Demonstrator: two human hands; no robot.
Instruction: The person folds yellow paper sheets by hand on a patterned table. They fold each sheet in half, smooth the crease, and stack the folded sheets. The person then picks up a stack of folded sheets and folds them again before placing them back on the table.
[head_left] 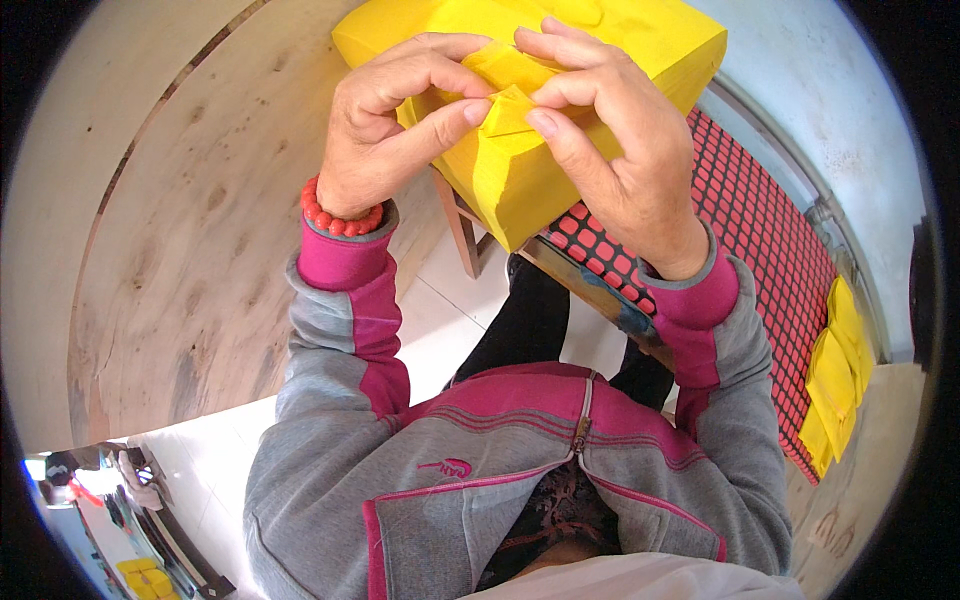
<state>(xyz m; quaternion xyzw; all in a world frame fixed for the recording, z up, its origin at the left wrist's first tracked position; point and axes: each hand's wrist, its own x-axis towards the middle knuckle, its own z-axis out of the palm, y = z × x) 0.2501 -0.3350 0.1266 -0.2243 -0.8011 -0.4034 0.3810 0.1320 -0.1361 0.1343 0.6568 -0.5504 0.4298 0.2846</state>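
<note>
A folded yellow paper sheet (508,112) is held up between my hands, over a thick yellow block that looks like stacked sheets (515,185). My left hand (400,115), with a red bead bracelet (340,222) at its wrist, pinches the sheet's left side between thumb and fingers. On the other side, the thumb and index finger of my right hand (615,130) grip the sheet's right edge. Its other fingers are lifted and bent. Parts of the folds are hidden by my fingertips.
At left stands a large pale wooden board or tabletop (200,220). A red-and-black checked surface (750,230) runs along the right, with folded yellow pieces (838,375) at its near end. More yellow pieces (146,579) lie at lower left. A wooden leg (457,228) stands below the block.
</note>
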